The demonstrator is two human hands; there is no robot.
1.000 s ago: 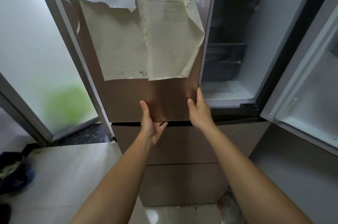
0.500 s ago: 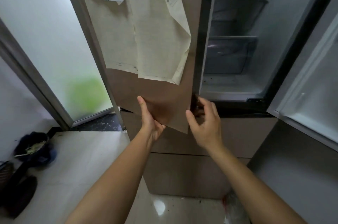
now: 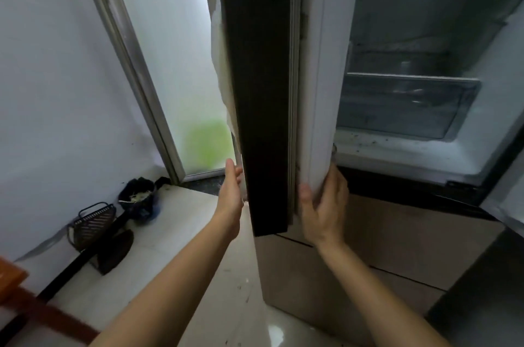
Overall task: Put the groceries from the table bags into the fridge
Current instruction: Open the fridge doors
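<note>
White inner lip of fridge door is gripped low by right hand, fingers curled round it; left hand flat, fingers straight, against outer face. Just right, fridge stands open, drawer inside.

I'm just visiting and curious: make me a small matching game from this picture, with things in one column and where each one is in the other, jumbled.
Things
1. clear plastic drawer
2. black wire basket
3. left hand
4. right hand

Places
A. on the pale floor by the white wall
B. fingers straight, at the outer side of the dark-edged fridge door
C. inside the open fridge, at the bottom
D. gripping that door's white inner edge

Pairs: 1-C, 2-A, 3-B, 4-D
</note>
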